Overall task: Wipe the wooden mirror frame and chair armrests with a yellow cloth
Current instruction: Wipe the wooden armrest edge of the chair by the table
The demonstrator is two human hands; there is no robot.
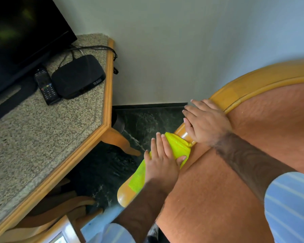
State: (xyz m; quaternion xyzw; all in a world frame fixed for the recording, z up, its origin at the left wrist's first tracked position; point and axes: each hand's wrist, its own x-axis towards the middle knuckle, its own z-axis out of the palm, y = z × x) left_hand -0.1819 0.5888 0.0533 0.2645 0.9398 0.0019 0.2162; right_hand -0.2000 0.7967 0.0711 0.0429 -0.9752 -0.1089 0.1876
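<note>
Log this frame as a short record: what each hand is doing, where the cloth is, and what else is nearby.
left hand: flat on the cloth, pressing it onto the armrest
right hand: bare, gripping the armrest farther up, near the chair back
cloth: yellow, draped over the armrest
armrest end: bare wood, not covered by cloth
chair: orange upholstery, wooden frame
counter: speckled top, left of the chair
on counter: TV, remote, black box
mirror: not in view
</note>
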